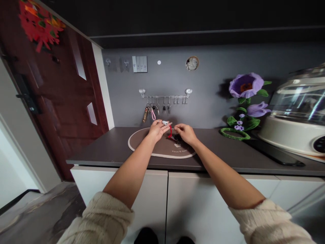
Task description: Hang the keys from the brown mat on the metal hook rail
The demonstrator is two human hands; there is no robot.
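Observation:
My left hand point(157, 130) is closed on a keychain, with a small white charm point(165, 123) between its fingertips. A red cord point(170, 131) hangs from the charm over the mat. Just to the right, my right hand point(187, 134) has its fingers curled together; what they pinch, if anything, is too small to make out. Below its fingertips is a dark bunch point(178, 137), seemingly keys, at the lower end of the cord. Both hands are above a brown oval mat point(142, 143) with a pale rim.
Behind the hands, a clear hook rail point(166, 97) on the wall carries several keys and a pink loop point(153, 114). To the right stand a purple plush flower point(246, 86), a black phone-like slab point(275, 152) and a cream appliance point(291, 130). A dark cabinet point(177, 20) overhangs the counter.

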